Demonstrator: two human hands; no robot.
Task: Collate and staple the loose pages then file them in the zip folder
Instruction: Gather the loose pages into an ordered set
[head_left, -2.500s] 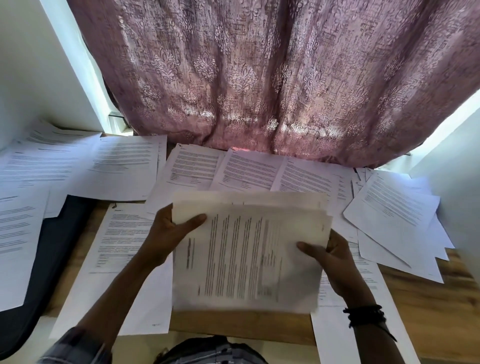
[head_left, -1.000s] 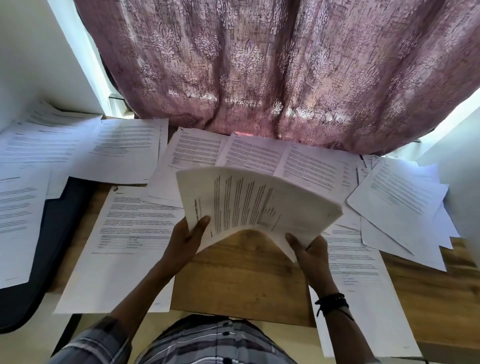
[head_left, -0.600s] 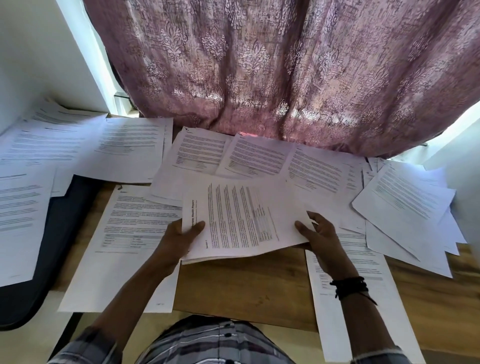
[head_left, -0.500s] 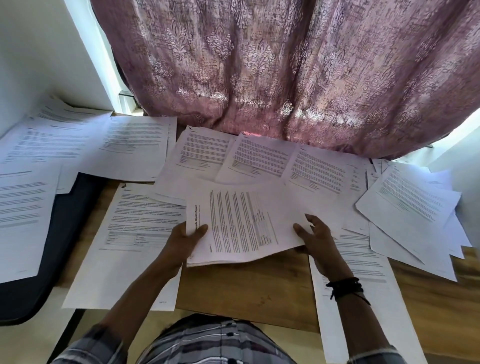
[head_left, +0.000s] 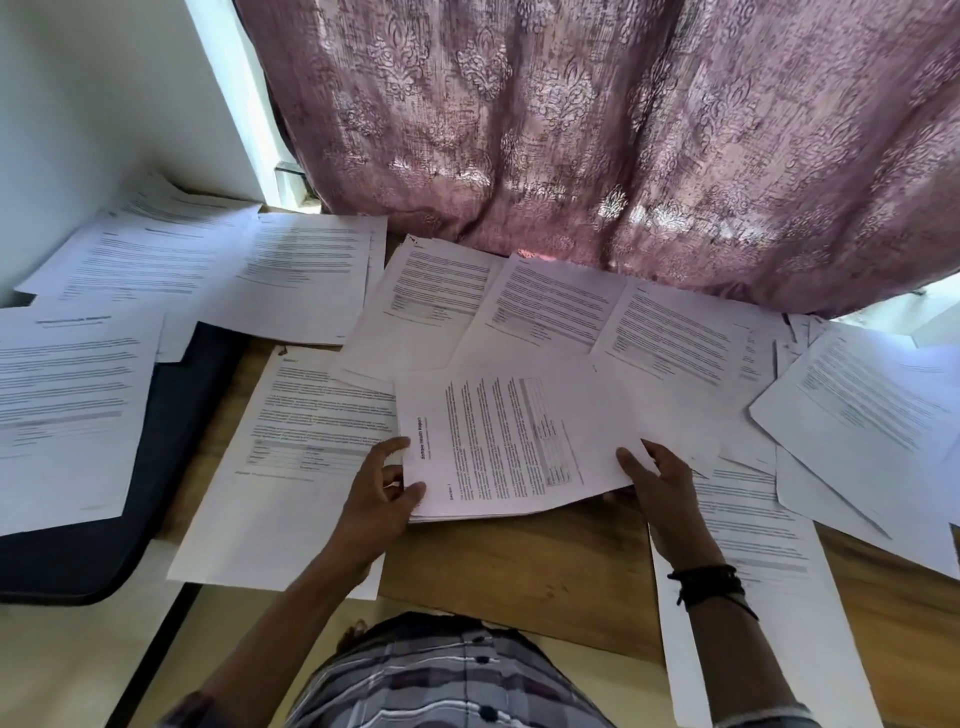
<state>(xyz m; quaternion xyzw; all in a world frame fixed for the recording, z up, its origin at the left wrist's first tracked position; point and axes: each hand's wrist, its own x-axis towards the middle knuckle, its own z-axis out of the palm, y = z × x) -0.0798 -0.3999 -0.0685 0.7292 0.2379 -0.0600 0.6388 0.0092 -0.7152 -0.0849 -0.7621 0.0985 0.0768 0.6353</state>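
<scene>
Collating only begun: left hand (head_left: 382, 501) and right hand (head_left: 657, 480) clamped on collated stack (head_left: 511, 441). Many loose pages (head_left: 670, 332) around stack on bench (head_left: 514, 566). No stapler seen.

Daylight comes from behind the mauve curtain (head_left: 623, 145), glowing through its weave in bright patches along the lower folds. Uncovered slits of window at the curtain's left and right edges are blown out to white. The printed pages (head_left: 519, 441) below the curtain look evenly lit with a faint pink cast, and shadows are soft. Text is slightly smeared. Wide-angle distortion bends the lines toward the frame edges.
</scene>
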